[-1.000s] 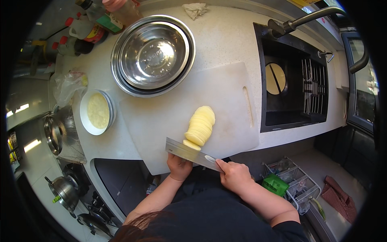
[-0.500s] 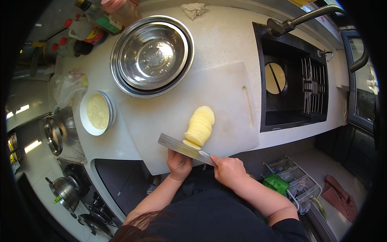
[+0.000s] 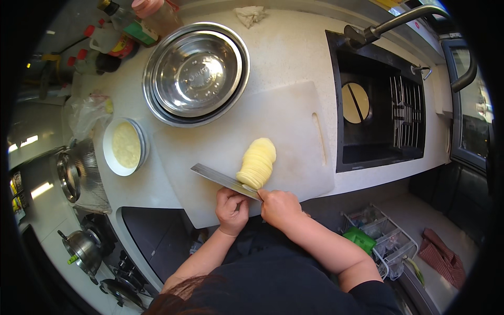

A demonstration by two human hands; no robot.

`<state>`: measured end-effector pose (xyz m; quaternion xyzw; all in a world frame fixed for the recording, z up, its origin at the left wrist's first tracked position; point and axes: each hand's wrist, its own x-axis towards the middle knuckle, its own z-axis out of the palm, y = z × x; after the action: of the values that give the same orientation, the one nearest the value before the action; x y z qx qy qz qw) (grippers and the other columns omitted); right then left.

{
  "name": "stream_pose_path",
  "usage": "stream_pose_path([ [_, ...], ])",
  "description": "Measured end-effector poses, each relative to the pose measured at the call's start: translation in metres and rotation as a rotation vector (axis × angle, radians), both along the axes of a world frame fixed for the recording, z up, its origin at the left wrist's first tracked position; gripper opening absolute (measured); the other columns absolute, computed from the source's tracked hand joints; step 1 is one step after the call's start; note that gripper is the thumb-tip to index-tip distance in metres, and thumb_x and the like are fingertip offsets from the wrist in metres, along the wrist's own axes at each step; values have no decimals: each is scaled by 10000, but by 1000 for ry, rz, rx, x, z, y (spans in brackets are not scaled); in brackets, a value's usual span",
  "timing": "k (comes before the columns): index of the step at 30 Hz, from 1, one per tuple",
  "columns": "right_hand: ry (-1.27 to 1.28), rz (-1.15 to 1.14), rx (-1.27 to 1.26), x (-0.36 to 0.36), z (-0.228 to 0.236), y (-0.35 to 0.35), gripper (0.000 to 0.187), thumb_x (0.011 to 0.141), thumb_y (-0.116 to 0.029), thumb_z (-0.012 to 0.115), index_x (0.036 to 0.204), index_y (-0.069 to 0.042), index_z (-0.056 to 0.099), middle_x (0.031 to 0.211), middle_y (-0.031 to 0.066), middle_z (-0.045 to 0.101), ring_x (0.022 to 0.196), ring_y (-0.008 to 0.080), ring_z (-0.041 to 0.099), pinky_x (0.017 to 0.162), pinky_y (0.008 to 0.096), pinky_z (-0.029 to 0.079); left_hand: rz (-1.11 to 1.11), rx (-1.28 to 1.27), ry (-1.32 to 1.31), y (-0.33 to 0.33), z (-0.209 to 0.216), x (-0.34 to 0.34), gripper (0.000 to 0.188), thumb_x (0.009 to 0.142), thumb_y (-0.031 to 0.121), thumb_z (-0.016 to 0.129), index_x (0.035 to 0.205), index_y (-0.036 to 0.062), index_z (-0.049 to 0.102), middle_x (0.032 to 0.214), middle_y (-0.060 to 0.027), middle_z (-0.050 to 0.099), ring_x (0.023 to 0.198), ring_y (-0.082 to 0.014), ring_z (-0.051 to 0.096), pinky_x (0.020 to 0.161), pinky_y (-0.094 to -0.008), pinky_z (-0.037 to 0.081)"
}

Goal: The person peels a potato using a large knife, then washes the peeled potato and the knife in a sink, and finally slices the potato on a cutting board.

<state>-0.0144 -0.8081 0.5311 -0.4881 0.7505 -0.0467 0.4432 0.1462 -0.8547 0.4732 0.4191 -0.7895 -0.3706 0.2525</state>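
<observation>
A row of thin, pale yellow potato slices (image 3: 257, 161) leans in an overlapping stack on the white cutting board (image 3: 294, 115). My right hand (image 3: 282, 209) grips the handle of a kitchen knife (image 3: 223, 181) with a broad flat blade. The blade lies slantwise at the near end of the slices, its tip pointing left. Just below the blade, my left hand (image 3: 232, 211) is closed with curled fingers; what they hold, if anything, is hidden.
Nested steel bowls (image 3: 197, 73) overlap the board's far left corner. Left of the board, a white bowl (image 3: 126, 147) contains something pale yellow. A black sink (image 3: 367, 149) with a faucet (image 3: 404, 21) lies right. Bottles (image 3: 113, 42) crowd the back left; crumpled tissue (image 3: 250, 16) lies behind.
The knife has shifted left, with my right hand moving left and slightly up. The loose slice near the blade now sits against the stack. My left hand's fingers have curled more below the blade.
</observation>
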Motion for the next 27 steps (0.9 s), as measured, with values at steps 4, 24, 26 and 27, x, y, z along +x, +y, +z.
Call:
stream_pose_path([
  [4,8,-21,-69,1,-4,3,194,805,-120,584,986,-84,646,742,175,662,666,383,644,618,500,515,-17,-35,-18,0,-2,3,183,676,-82,712,808,30,651,924,-131,617,893,-316,601,784,-365,496],
  [24,76,-26,-283,-7,29,54,317,770,-112,629,1085,-83,653,682,115,639,601,285,653,544,418,539,-50,-39,-90,8,-15,18,351,723,33,741,1068,68,692,1059,-136,680,991,-344,647,867,-392,517],
  [26,71,-25,-258,-8,30,54,301,780,-109,626,1078,-86,661,682,111,636,605,290,649,546,423,536,-52,-26,-79,9,-17,19,354,725,27,734,1074,70,693,1078,-147,671,1008,-352,640,875,-392,515],
  [27,68,-23,-238,-10,31,55,292,787,-106,626,1075,-89,667,683,107,634,609,294,645,549,427,533,-46,-32,-78,9,-17,19,354,727,22,730,1077,64,692,1089,-154,665,1016,-354,635,877,-392,513],
])
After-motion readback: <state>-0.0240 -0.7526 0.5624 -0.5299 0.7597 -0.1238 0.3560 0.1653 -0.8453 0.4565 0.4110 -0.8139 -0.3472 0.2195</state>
